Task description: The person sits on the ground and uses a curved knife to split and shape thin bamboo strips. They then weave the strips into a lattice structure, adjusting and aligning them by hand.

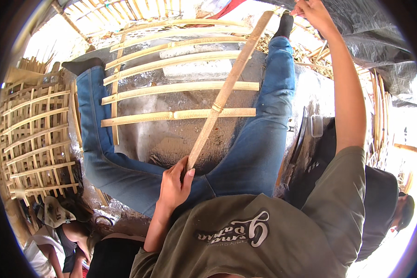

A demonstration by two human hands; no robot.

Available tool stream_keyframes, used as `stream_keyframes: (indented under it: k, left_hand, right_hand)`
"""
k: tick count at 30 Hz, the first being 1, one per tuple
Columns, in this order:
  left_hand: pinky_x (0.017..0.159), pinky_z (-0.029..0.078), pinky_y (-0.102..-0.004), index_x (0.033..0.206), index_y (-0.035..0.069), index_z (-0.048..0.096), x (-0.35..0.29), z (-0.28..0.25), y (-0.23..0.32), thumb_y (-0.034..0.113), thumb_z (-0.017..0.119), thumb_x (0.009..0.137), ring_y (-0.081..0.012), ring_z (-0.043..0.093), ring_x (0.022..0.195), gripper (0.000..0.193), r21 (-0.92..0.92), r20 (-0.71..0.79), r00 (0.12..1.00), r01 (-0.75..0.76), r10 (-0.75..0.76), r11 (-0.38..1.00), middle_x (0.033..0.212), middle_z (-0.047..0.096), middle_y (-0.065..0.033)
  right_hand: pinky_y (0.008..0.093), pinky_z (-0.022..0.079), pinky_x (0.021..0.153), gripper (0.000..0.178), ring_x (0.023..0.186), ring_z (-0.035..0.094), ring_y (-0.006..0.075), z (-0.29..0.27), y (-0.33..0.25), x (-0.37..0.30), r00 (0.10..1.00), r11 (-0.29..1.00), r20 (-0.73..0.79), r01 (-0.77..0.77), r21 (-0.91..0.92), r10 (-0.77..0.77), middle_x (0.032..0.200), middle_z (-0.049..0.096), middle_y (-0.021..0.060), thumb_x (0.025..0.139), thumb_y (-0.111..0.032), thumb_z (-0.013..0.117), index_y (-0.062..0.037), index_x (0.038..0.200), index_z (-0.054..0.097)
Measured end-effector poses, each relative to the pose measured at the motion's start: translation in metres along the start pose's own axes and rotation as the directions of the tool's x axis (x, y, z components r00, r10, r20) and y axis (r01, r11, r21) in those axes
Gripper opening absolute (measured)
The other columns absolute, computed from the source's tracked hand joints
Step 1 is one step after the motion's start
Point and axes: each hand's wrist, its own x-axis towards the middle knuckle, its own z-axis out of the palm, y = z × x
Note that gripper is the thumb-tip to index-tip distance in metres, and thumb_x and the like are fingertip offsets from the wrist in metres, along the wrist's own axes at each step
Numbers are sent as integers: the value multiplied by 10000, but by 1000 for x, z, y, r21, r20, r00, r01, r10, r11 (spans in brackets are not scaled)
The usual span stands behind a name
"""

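Observation:
My left hand is closed around the near end of a long flat bamboo strip. The strip slants away to the upper right, lying over several crosswise bamboo slats. Another bamboo strip runs beneath the slats' left ends. Stretched far forward, my right hand has its fingers pinched together beside the long strip's far end and my right foot. Whatever those fingers hold is too small to make out. My legs in blue jeans lie spread on either side of the slats.
A finished-looking woven bamboo lattice stands at the left. Two people are close by, one at the lower left and one in black at the right. Dark plastic sheeting hangs at the upper right. A pale block lies beneath the slats.

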Motion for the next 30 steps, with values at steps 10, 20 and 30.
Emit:
stream_keyframes:
  k: [10, 20, 30]
  left_hand:
    - [633, 494, -362, 1235, -71, 609, 2, -7, -1, 128, 577, 992, -297, 636, 628, 315, -106, 57, 985, 166, -161, 980, 768, 635, -207]
    - [517, 453, -290, 1236, -66, 626, -5, -15, -9, 262, 444, 1080, -126, 524, 499, 406, -272, 147, 978, 186, -150, 944, 620, 526, -64]
    - [499, 444, -238, 1255, -83, 560, 8, -22, -4, 458, 365, 1104, -50, 423, 511, 595, -632, 199, 962, 273, -189, 726, 633, 441, 25]
  right_hand:
    - [326, 467, 580, 232, 639, 559, 128, 12, 10, -3, 992, 987, -18, 124, -100, -126, 713, 608, 16, 1055, -238, 568, -37, 940, 582]
    - [405, 505, 677, 186, 747, 669, 331, -9, 0, 4, 895, 883, -392, 4, -469, -212, 789, 670, 194, 972, -186, 637, -12, 915, 606]
    - [413, 569, 819, 260, 950, 720, 400, 43, 42, 69, 677, 638, -515, -87, -765, -525, 989, 749, 216, 981, -236, 629, -12, 1083, 708]
